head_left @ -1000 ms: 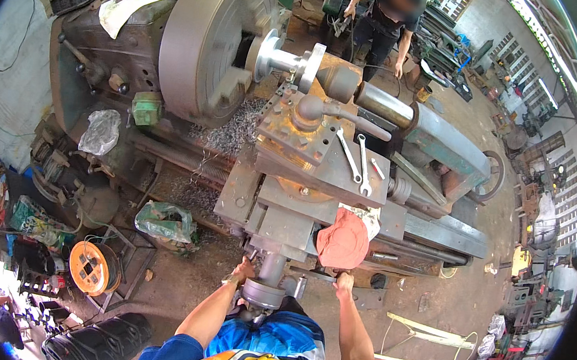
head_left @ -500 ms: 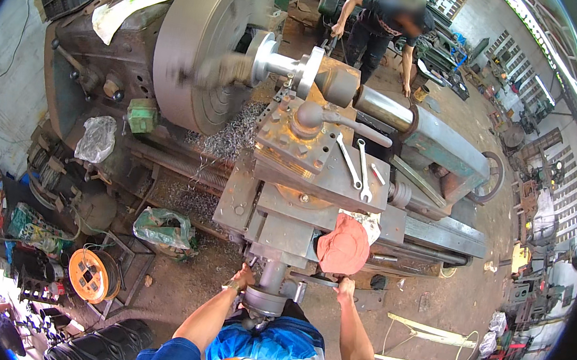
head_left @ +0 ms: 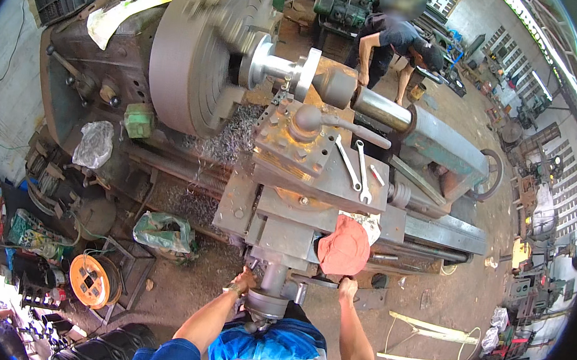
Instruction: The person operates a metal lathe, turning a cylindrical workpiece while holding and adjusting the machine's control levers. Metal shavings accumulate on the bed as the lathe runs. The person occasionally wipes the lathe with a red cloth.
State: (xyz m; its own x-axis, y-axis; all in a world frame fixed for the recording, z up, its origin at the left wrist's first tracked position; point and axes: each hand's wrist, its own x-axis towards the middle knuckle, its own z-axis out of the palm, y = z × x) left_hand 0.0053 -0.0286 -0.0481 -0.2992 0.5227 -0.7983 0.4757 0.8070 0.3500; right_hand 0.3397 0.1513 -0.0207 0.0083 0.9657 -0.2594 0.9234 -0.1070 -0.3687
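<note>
A large lathe stands before me, its round chuck (head_left: 207,54) blurred by spinning. The chuck bears a shiny flanged metal workpiece (head_left: 280,66), with the tailstock (head_left: 447,154) to its right. My left hand (head_left: 242,282) is curled at a small handle beside the cross-slide handwheel (head_left: 267,304); the handle is mostly hidden. My right hand (head_left: 347,290) is closed round the end of a metal lever (head_left: 313,280), just below a red cap (head_left: 343,246). The tool post (head_left: 304,129) carries a long clamping handle (head_left: 356,129), close to the workpiece.
Two wrenches (head_left: 364,173) lie on the slide beside the tool post. Metal shavings (head_left: 233,136) heap under the chuck. An orange cable reel (head_left: 91,278) and a green plastic bag (head_left: 164,230) are at left. Behind the lathe, a co-worker (head_left: 391,47) bends over.
The chuck's jaws have turned to another position. Behind the lathe, the co-worker has bent lower and to the right. My hands keep nearly the same places.
</note>
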